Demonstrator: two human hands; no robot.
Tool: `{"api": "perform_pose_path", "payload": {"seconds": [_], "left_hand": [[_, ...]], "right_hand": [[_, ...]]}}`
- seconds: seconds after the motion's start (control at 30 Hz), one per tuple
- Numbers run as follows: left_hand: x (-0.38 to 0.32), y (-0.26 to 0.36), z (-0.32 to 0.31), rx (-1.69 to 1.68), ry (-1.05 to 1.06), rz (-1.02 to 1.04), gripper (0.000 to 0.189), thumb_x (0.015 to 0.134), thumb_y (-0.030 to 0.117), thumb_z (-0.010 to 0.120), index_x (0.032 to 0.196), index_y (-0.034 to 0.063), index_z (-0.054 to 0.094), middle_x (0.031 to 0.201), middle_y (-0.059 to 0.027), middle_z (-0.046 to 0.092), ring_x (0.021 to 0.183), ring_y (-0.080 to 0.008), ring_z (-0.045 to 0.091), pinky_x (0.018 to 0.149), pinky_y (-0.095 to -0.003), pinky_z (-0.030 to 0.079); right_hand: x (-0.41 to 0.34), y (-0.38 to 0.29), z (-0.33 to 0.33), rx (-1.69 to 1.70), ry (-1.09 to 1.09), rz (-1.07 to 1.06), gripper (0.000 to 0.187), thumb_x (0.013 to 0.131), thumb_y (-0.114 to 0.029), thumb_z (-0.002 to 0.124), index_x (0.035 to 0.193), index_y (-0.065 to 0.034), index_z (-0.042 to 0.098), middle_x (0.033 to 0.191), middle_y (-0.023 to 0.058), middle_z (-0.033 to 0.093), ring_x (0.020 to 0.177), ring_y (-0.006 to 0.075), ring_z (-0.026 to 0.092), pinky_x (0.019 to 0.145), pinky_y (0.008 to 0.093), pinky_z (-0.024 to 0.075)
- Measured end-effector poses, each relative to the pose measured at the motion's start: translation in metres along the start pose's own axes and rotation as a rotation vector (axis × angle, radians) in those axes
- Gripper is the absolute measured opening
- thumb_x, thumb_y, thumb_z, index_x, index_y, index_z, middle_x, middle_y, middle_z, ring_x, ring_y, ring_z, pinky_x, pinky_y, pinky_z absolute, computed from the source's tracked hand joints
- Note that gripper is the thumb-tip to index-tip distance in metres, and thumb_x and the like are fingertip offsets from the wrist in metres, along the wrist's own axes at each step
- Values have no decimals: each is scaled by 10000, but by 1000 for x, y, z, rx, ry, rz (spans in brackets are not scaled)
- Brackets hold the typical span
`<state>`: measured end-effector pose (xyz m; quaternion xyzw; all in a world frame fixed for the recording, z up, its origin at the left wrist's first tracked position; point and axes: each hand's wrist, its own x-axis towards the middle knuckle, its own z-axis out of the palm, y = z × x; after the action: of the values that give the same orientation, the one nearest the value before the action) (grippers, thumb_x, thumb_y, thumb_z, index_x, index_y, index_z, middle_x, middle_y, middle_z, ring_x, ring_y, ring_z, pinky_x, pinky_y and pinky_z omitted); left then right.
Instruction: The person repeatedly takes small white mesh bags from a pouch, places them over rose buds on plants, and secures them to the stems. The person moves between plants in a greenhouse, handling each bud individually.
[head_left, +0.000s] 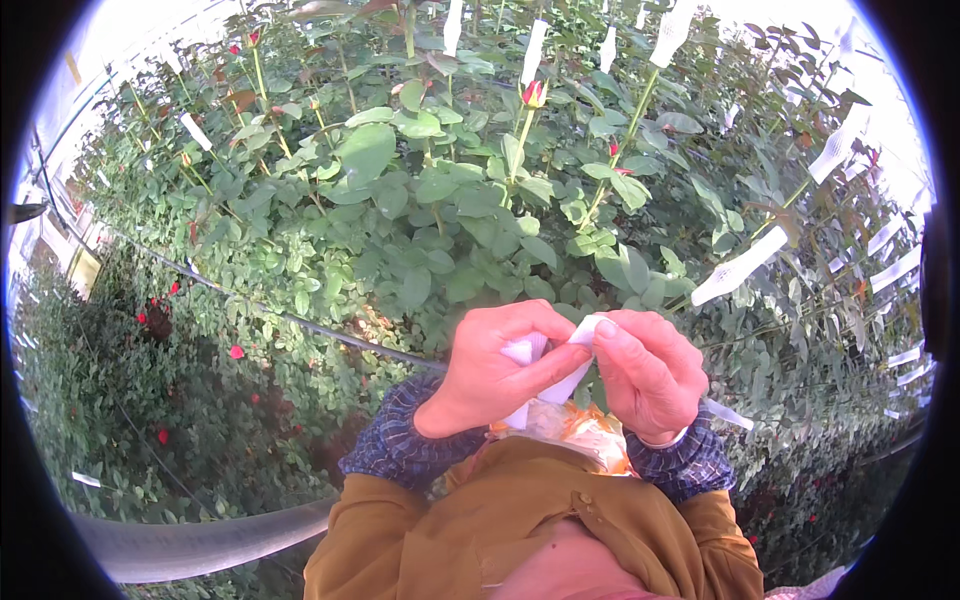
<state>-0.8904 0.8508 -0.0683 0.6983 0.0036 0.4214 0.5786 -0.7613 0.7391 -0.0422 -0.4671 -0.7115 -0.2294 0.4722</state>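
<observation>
My left hand (499, 367) and my right hand (652, 367) meet in front of my chest. Between their thumbs and fingers they pinch one end of a white mesh sleeve (586, 330). More white sleeves (525, 351) lie within my left hand, partly hidden by its fingers. Just below the hands is a clear plastic bag (574, 431) with orange and white content. Beyond them, a red rosebud (534, 94) stands uncovered on its upright stem, while a white mesh sleeve (740, 266) covers the top of a tilted stem to the right.
Dense rose bushes (420, 225) fill the area ahead, many stems bearing white sleeves (840, 146). A dark hose or cable (322, 328) crosses the foliage at left. A thick grey pipe (210, 541) runs low at left. Red roses (237, 352) show among the left-hand plants.
</observation>
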Motion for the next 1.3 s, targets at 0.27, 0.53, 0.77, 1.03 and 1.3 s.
{"api": "perform_pose_path", "payload": {"seconds": [0.27, 0.53, 0.77, 1.03, 1.3], "left_hand": [[-11, 13, -64, 317, -13, 101, 120, 709, 43, 750, 775, 30, 650, 706, -69, 635, 578, -153, 599, 514, -239, 438], [-16, 10, -74, -181, 80, -182, 264, 818, 22, 619, 1081, 15, 606, 782, -25, 618, 595, -71, 561, 505, -223, 444], [-5, 0, -78, 74, 156, 178, 116, 847, 32, 583, 929, -50, 591, 877, -97, 586, 487, -77, 509, 436, -208, 402], [29, 4, -77, -370, 56, -283, 140, 850, 47, 614, 938, 20, 510, 675, -34, 578, 420, -73, 480, 358, -204, 352], [92, -28, -64, 292, 274, 181, 163, 770, 33, 679, 786, 28, 517, 606, 2, 540, 554, -81, 517, 505, -248, 413]], "right_hand": [[33, -3, 48, 543, -240, 364, 213, 792, -77, 681, 959, 0, 574, 771, 92, 612, 631, 188, 624, 554, 276, 518], [51, 5, 50, 667, -555, 442, 179, 893, -187, 584, 869, -15, 539, 670, 105, 547, 511, 184, 527, 486, 307, 426], [55, 20, 64, 1139, -516, 703, 165, 924, -172, 554, 875, -16, 571, 870, 11, 564, 755, 73, 505, 625, 233, 421], [62, 47, 67, 1358, -56, 879, 111, 896, -146, 559, 857, -44, 579, 866, 5, 588, 829, 96, 553, 759, 260, 434], [75, 76, 46, 835, -38, 692, 88, 810, -55, 630, 797, -40, 544, 705, -49, 546, 626, 52, 477, 578, 221, 406]]}}
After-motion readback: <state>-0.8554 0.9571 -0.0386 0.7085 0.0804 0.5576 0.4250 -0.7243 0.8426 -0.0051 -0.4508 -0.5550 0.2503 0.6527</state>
